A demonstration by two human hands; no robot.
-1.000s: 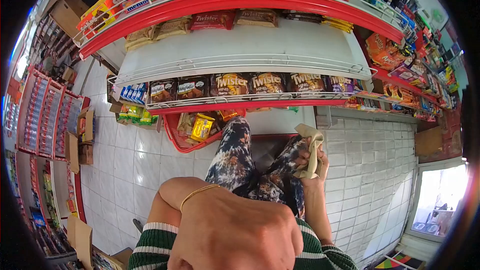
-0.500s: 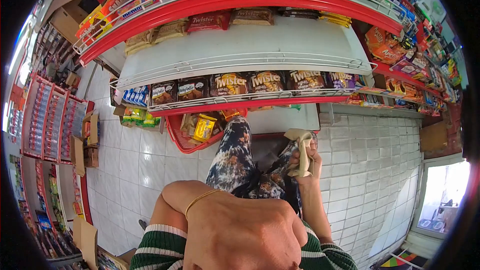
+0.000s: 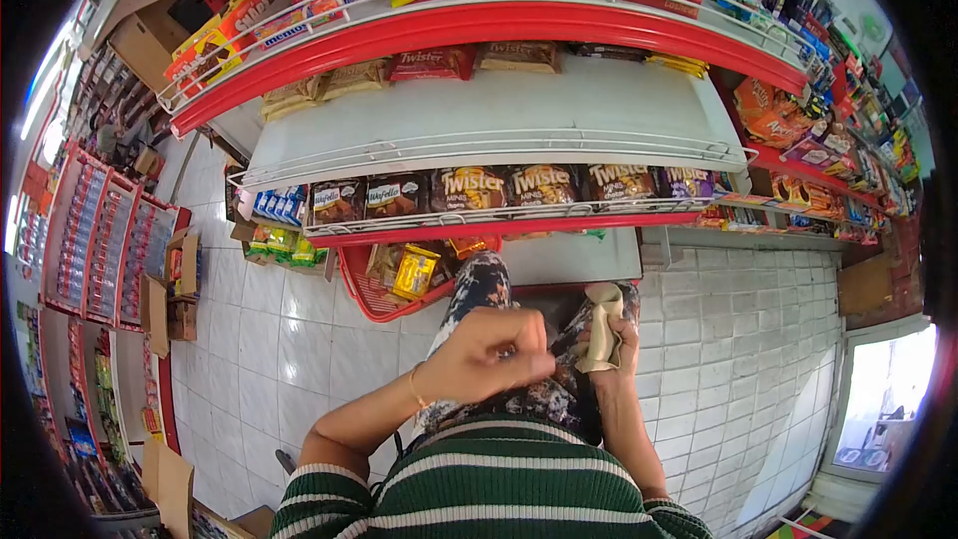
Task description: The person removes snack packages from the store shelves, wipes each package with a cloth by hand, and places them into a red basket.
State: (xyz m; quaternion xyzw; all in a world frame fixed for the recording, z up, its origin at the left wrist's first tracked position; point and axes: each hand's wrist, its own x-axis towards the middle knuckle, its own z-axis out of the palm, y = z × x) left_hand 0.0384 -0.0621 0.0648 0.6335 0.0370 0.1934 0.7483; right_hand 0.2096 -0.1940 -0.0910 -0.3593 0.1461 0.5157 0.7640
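Observation:
My left hand (image 3: 487,354), with a thin gold bracelet at the wrist, is raised in front of my striped top. Its fingers are curled towards the thumb, and nothing shows in them. In my right hand (image 3: 627,337), over my right knee, is a crumpled beige cloth (image 3: 603,329). The white shelf board (image 3: 479,105) lies in front of me, with snack packs along its back, among them a red Twister pack (image 3: 432,63). Beneath it, a lower shelf holds a row of Twister Minis packs (image 3: 469,190) and black Wafello packs (image 3: 395,198).
A red basket (image 3: 377,309) with snack packs, including a yellow pack (image 3: 413,271), stands on the tiled floor by my left knee. Above, a red-edged shelf (image 3: 479,20) carries boxes. Drink shelves (image 3: 100,240) and open cartons (image 3: 158,309) stand at left; snack racks (image 3: 798,180) at right.
My left hand has moved forward and down, away from close to the camera, and now shows curled fingers. My right hand keeps the cloth near the knee. The view has shifted slightly.

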